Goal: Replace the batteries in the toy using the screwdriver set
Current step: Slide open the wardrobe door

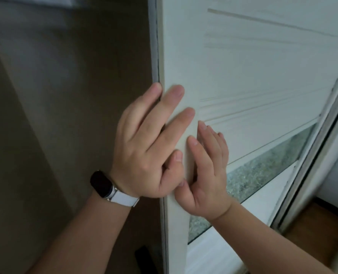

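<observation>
At the frame: both hands lie on a white upright frame (176, 56), close together, thumbs meeting low down.
Left hand (144, 147): back to the camera, fingers straight and spread, pressed flat on the frame; one finger reaches its left edge. It grips nothing.
Right hand (207, 175): just right of the left one, fingers nearly straight and pointing up along the frame's right edge, tips against the blind. It holds nothing. Its thumb touches the left thumb's base.
Watch (103, 183): on the left wrist, dark face with a white strap.
Blind (263, 66): pale slats right of the frame, slanting in this view and blurred.
Glass (263, 167): a strip of pebbled pane shows under the blind's lower edge.
Second frame (322, 155): further right, leaning in the wide view.
Wall (65, 95): dim brown surface left of the frame.
Floor (312, 220): wood, at the lower right corner.
Dark object (144, 256): low beside the frame's foot — too dim to name.
Toy and screwdriver set: cannot tell where they are — neither shows in this view.
</observation>
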Demonstrator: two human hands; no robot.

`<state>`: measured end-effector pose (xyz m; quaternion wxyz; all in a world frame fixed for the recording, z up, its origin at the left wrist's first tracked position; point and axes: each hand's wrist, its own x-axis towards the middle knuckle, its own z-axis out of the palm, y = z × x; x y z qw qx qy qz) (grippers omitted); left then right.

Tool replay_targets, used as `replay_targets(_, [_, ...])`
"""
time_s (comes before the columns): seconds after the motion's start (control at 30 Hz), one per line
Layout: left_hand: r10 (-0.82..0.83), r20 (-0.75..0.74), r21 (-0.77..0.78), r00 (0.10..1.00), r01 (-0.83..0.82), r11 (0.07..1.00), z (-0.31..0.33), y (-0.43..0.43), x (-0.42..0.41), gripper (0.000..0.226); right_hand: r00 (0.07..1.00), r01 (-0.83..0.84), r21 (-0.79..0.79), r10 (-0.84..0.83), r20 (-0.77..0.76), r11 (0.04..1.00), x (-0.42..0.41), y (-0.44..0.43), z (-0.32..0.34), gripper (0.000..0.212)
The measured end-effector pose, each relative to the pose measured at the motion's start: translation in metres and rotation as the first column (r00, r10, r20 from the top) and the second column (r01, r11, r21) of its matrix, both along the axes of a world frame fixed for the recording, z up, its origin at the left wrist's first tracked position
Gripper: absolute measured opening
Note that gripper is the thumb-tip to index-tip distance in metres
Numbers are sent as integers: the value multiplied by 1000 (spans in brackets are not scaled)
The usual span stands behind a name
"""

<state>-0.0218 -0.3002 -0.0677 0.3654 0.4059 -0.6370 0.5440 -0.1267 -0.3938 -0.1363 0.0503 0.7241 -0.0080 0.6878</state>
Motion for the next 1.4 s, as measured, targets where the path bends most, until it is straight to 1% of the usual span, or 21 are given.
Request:
replay_targets(0.17, [-105, -55, 31, 993, 107, 994, -1, -18, -8, 47, 999, 25, 6, -24, -29, 1000, -10, -15, -1, 51])
replay_targets(0.27, [-106, -86, 43, 991, 110, 993, -2, -28, -13, 46, 999, 35, 8, -35, -34, 999, -14, -25, -1, 49])
replay_targets(0.4, [-129, -88, 57, 988, 135, 989, 0, -45, -17, 45, 997, 45, 4, -44, -58, 999, -21, -41, 2, 50])
replay_targets(0.57, [-173, -98, 79, 980, 181, 980, 1, -71, -27, 41, 999, 17, 9, -16, -47, 1000, -30, -66, 2, 49])
replay_targets(0.83, [-180, -83, 84, 980, 187, 979, 2, -128, -48, 41, 999, -24, 0, 24, -42, 1000, -48, -123, 3, 45])
replay_targets(0.97, [-156, -55, 72, 986, 160, 984, 4, -163, -61, 42, 999, 1, 17, 0, -40, 1000, -64, -156, 5, 45])
replay_targets(1.07, [-144, -34, 64, 989, 146, 987, 4, -189, -72, 41, 999, -16, 24, 17, -47, 1000, -75, -181, 5, 46])
replay_targets(1.4, [-150, -61, 109, 987, 156, 982, 5, -262, -99, 40, 998, 21, 36, -19, -56, 999, -106, -252, 4, 48])
